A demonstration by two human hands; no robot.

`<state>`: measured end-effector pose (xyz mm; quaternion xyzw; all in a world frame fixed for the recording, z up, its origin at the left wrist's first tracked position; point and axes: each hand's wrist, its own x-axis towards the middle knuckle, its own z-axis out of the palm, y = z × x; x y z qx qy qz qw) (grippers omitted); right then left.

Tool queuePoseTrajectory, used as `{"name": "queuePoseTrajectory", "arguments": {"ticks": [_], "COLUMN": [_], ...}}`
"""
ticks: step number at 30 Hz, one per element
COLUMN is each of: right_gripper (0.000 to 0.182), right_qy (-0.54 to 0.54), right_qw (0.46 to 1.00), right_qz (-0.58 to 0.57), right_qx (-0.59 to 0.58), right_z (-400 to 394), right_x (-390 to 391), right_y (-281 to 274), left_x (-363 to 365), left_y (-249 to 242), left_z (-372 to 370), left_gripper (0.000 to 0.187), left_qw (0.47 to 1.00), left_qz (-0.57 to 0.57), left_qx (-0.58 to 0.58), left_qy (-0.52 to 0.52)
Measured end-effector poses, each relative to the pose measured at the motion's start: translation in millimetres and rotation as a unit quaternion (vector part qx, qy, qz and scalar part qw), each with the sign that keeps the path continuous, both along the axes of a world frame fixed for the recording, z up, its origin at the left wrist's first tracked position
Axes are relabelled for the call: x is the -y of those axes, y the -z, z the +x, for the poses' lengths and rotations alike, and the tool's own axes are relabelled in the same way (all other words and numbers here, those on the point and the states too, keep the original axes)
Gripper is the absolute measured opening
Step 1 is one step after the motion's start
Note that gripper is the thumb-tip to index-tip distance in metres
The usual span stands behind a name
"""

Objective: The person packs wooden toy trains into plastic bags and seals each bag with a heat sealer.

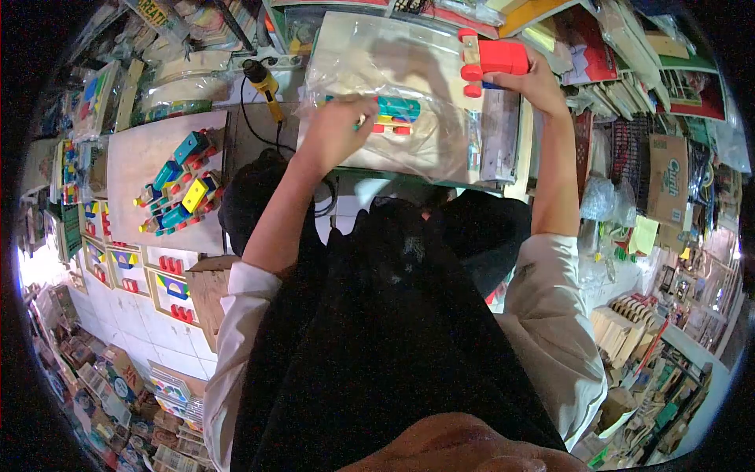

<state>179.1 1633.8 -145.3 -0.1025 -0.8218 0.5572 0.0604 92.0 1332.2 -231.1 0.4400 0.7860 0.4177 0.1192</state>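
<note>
My left hand (346,126) is over the left part of a clear plastic sheet on the wooden board (346,39), its fingers closed on the near end of a green toy vehicle (401,108) with red wheels. What lies between those fingertips is partly hidden. At the board's right side, my right hand (535,82) grips a red toy vehicle (503,57) with red wheels on a light wooden base. Clear plastic (440,149) spreads under and around the green toy.
A board (126,165) at the left carries several coloured toy vehicles (193,193). Between the boards lies a yellow-black tool (267,90) with a cable. Trays of toy pieces (173,291) rest on the floor. Shelves and a cardboard box (667,177) are at the right.
</note>
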Motion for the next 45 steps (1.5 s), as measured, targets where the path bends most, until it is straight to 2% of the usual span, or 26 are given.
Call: {"name": "queuePoseTrajectory", "arguments": {"ticks": [1, 3, 4, 5, 6, 7, 9, 10, 11, 12, 14, 17, 19, 22, 30, 33, 36, 38, 39, 41, 42, 44, 45], "right_gripper": [0.044, 0.045, 0.045, 0.045, 0.045, 0.046, 0.048, 0.046, 0.044, 0.044, 0.034, 0.025, 0.023, 0.022, 0.026, 0.032, 0.041, 0.057, 0.057, 0.064, 0.064, 0.055, 0.048], "right_qy": [0.002, -0.051, -0.102, -0.152, -0.153, -0.166, -0.179, -0.162, -0.143, -0.142, -0.104, -0.051, -0.042, -0.031, -0.056, -0.044, -0.057, -0.036, -0.033, 0.094, 0.098, 0.171, 0.16], "right_qw": [1.0, 0.989, 0.987, 0.981, 0.981, 0.98, 0.976, 0.973, 0.957, 0.957, 0.861, 0.831, 0.825, 0.822, 0.817, 0.831, 0.852, 0.881, 0.881, 0.917, 0.917, 0.865, 0.852], "right_qz": [0.0, -0.134, -0.118, -0.1, -0.1, -0.069, -0.038, 0.073, 0.182, 0.182, 0.427, 0.485, 0.493, 0.502, 0.509, 0.481, 0.459, 0.439, 0.439, 0.381, 0.38, 0.384, 0.382], "right_qx": [0.002, 0.028, 0.047, 0.065, 0.061, 0.089, 0.116, 0.147, 0.176, 0.175, 0.255, 0.267, 0.271, 0.267, 0.265, 0.276, 0.245, 0.172, 0.172, 0.07, 0.071, 0.274, 0.321], "right_z": [10.8, 20.9, 20.2, 21.9, 24.6, 26.3, 28.3, 29.6, 29.8, 30.4, 28.5, 20.5, 13.9, 8.4, 1.1, 2.2, 11.6, 21.7, 30.6, 50.4, 55.0, 61.1, 63.4], "right_x": [19.0, 51.5, 66.0, 75.8, 77.6, 76.5, 68.3, 60.3, 61.0, 63.3, 71.5, 70.5, 68.1, 63.2, 64.1, 64.5, 63.3, 60.9, 55.8, 40.3, 33.5, 22.2, 22.2], "right_y": [-5.4, -11.3, -5.0, 6.2, 20.5, 39.0, 66.1, 75.9, 73.1, 71.5, 67.2, 96.5, 114.2, 131.6, 152.8, 152.0, 135.2, 117.7, 108.8, 94.0, 95.0, 101.2, 106.4], "left_x": [-6.7, -21.7, -30.1, -41.1, -45.5, -49.4, -64.6, -70.3, -76.4, -82.4, -95.4, -113.0, -115.5, -113.6, -107.4, -102.2, -99.9, -100.3, -100.7, -105.6, -105.2, -113.9, -122.5], "left_y": [6.0, 22.3, 41.1, 63.6, 62.2, 61.5, 28.7, 28.0, 28.7, 29.5, 42.3, 81.2, 87.3, 93.0, 77.4, 73.1, 68.0, 71.0, 78.9, 78.2, 63.0, 56.1, 60.0], "left_z": [6.0, 7.4, 0.2, -10.6, -13.7, -15.0, -10.9, -8.4, -8.3, -7.2, -3.5, -8.4, -10.8, -14.3, -11.2, -11.4, -11.5, -14.0, -14.7, -11.0, -3.5, 6.9, 11.2], "left_gripper": [0.017, 0.011, 0.011, 0.019, 0.028, 0.028, 0.052, 0.052, 0.06, 0.067, 0.064, 0.064, 0.052, 0.046, 0.041, 0.042, 0.046, 0.05, 0.052, 0.054, 0.058, 0.062, 0.065], "left_qw": [1.0, 0.977, 0.976, 0.989, 0.996, 0.996, 0.982, 0.982, 0.973, 0.959, 0.957, 0.948, 0.935, 0.936, 0.929, 0.932, 0.928, 0.923, 0.923, 0.923, 0.927, 0.93, 0.938], "left_qz": [0.0, -0.189, -0.191, -0.134, -0.076, -0.077, -0.06, -0.06, -0.126, -0.19, -0.217, -0.224, -0.294, -0.287, -0.319, -0.314, -0.325, -0.337, -0.337, -0.336, -0.318, -0.298, -0.266], "left_qx": [0.002, -0.095, -0.097, -0.067, -0.036, -0.039, -0.167, -0.168, -0.176, -0.183, -0.169, -0.204, -0.155, -0.168, -0.153, -0.156, -0.157, -0.155, -0.151, -0.149, -0.163, -0.181, -0.187], "left_qy": [0.002, 0.032, 0.03, 0.016, 0.004, 0.005, 0.064, 0.064, 0.081, 0.098, 0.096, 0.096, 0.126, 0.118, 0.106, 0.096, 0.097, 0.107, 0.11, 0.117, 0.116, 0.119, 0.118]}}
